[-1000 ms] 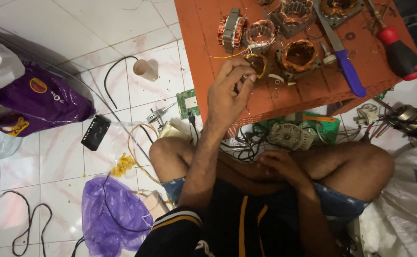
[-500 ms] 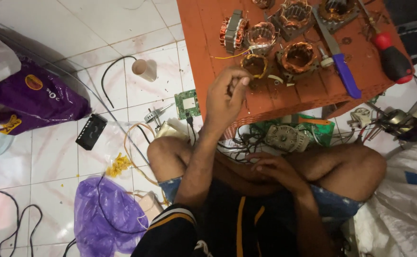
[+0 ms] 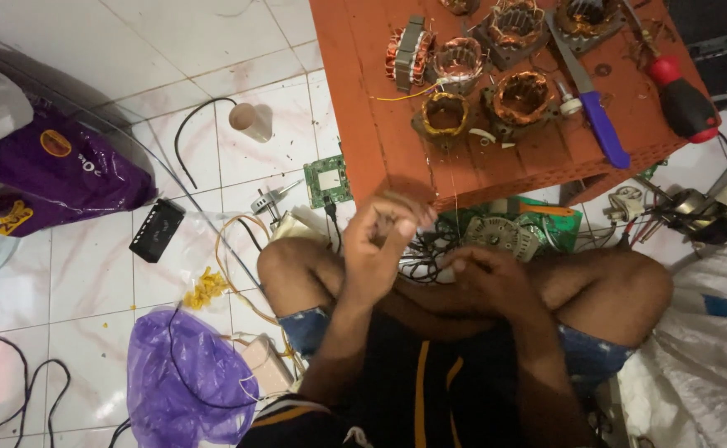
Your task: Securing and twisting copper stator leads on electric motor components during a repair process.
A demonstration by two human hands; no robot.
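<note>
Copper wire [image 3: 455, 178], one fine strand, runs from the near edge of the orange stool [image 3: 363, 99] down towards the lap, just beside the left hand [image 3: 378, 245]. Left fingers are curled together near their tips; blur hides whether they pinch the strand. Right hand [image 3: 484, 278] rests lower, fingers closed over something pale, not identifiable.

Judgement: keep the strand taut and straight, draw it slowly, avoid kinks against the stool edge.

Appearance: hair-thin, pale gold, nearly vertical. Wound stators [image 3: 519, 98] sit near the stool's far edge, beside a blue-handled knife [image 3: 600, 124].
</note>
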